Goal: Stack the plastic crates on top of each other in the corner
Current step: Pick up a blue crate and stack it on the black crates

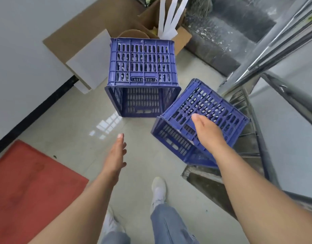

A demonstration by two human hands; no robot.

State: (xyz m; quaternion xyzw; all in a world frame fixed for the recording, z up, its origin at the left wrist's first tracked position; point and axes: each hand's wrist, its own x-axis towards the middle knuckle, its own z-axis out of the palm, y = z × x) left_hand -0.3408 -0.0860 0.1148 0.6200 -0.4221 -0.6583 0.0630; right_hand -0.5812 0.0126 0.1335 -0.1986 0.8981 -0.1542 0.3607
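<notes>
Right now your right hand [207,131] lies flat, fingers together, on the tilted crate [204,120] at four o'clock, gripping nothing that you can see. Your left hand [116,155] hangs spread and empty at seven o'clock. The other crate [143,74] lies on its side at twelve o'clock, mouth toward you.

Both forearms are bare, no sleeves showing. The left hand [116,155] and right hand [207,131] wear nothing. Grey-blue trousers [167,224] end above white shoes [158,189].
</notes>
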